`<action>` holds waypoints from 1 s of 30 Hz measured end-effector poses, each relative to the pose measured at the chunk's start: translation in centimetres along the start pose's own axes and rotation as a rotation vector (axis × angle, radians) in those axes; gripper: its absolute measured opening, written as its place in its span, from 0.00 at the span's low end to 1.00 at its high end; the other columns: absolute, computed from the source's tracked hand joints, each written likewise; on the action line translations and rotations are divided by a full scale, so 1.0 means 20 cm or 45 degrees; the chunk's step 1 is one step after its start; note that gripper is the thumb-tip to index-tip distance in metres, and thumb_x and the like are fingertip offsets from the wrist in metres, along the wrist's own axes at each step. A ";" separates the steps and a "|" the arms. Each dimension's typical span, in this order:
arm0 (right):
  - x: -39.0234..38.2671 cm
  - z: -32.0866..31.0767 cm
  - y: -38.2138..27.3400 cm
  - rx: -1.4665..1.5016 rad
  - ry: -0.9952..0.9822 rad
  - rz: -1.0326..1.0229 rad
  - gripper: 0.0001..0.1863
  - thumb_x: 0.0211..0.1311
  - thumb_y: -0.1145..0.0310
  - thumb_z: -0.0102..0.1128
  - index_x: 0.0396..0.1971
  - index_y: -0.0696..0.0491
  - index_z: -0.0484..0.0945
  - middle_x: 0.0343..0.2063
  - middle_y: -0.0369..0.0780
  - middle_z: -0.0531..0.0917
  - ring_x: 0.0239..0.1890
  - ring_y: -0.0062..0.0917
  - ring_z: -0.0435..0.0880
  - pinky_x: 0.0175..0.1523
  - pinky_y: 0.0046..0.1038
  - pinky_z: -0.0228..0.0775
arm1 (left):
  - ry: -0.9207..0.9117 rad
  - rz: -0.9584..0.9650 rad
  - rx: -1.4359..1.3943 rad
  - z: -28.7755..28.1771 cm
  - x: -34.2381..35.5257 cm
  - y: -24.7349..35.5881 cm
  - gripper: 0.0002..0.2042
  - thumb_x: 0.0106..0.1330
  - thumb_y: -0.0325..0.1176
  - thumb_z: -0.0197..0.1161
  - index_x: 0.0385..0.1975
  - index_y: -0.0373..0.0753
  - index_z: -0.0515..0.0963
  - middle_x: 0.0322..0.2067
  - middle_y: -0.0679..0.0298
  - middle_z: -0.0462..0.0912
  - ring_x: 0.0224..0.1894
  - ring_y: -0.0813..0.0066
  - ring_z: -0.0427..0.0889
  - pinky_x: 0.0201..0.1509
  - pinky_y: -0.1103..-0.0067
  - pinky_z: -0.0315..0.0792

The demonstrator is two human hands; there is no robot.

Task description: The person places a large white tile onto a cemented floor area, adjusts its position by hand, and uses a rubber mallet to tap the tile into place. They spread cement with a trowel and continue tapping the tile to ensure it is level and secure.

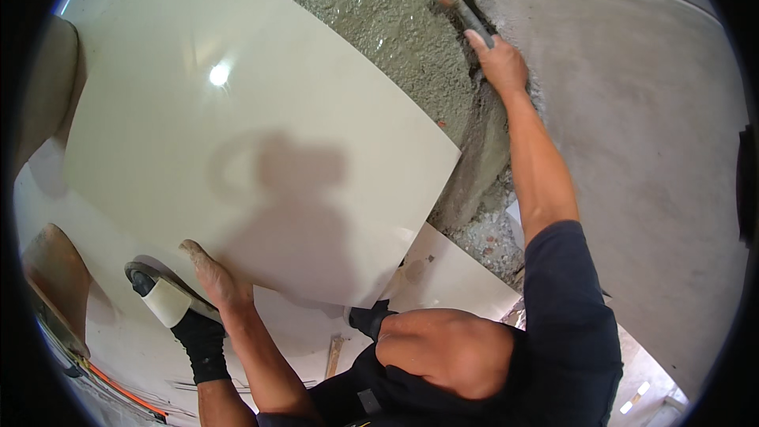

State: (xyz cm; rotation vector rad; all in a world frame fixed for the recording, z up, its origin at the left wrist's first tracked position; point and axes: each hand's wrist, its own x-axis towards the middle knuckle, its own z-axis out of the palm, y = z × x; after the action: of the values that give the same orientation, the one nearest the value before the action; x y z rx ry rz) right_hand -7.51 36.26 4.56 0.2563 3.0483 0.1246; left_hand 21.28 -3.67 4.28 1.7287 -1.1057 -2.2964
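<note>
Trowel (467, 13) in the right hand (504, 65), at the wet mortar's (395, 28) right edge.
Seen from the head, its long axis slants away and leftward from that hand, which is nearer and closed round it; mortar lies left, toward the tile (340, 95). The left hand (220, 278) is at the tile's near edge, fingers partly hidden; I cannot tell its grip.

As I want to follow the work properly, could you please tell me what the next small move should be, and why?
Probably draw the trowel along the edge of the wet mortar beside the grey surface: the right hand holds the trowel there, and the mortar nearby looks uneven. The left hand is at the near edge of the large pale tile, away from that strip.
</note>
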 end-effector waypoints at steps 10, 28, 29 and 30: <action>-0.04 0.03 0.06 0.069 -0.150 -0.089 0.40 0.56 0.26 0.44 0.30 0.55 0.79 0.26 0.51 0.84 0.31 0.47 0.84 0.36 0.46 0.74 | 0.050 -0.014 -0.017 0.01 0.00 -0.01 0.31 0.75 0.55 0.40 0.65 0.33 0.58 0.62 0.57 0.65 0.61 0.63 0.67 0.65 0.69 0.62; -0.13 0.02 0.09 -0.038 -0.192 -0.305 0.40 0.57 0.27 0.44 0.26 0.57 0.77 0.25 0.50 0.83 0.32 0.47 0.83 0.38 0.42 0.74 | -0.003 -0.028 0.012 -0.01 0.02 0.00 0.31 0.75 0.55 0.39 0.66 0.33 0.57 0.64 0.58 0.63 0.62 0.64 0.66 0.65 0.71 0.62; -0.13 0.02 0.10 -0.032 -0.003 0.097 0.40 0.57 0.27 0.45 0.28 0.56 0.78 0.27 0.51 0.84 0.34 0.48 0.83 0.40 0.43 0.74 | 0.018 -0.037 -0.076 -0.01 0.02 -0.01 0.31 0.75 0.54 0.39 0.66 0.33 0.57 0.64 0.58 0.63 0.62 0.64 0.66 0.66 0.71 0.62; -0.14 0.02 0.10 -0.015 -0.102 0.113 0.40 0.56 0.27 0.45 0.28 0.56 0.78 0.28 0.51 0.84 0.34 0.49 0.83 0.40 0.44 0.73 | -0.064 -0.009 -0.017 -0.02 0.03 0.00 0.31 0.75 0.54 0.39 0.66 0.33 0.58 0.63 0.58 0.63 0.61 0.64 0.66 0.66 0.70 0.62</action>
State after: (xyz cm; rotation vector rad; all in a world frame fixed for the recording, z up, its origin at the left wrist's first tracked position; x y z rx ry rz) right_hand -4.30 37.82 4.50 0.3864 2.9563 0.1347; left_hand 21.40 -4.07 3.73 1.6815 -1.0914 -2.3580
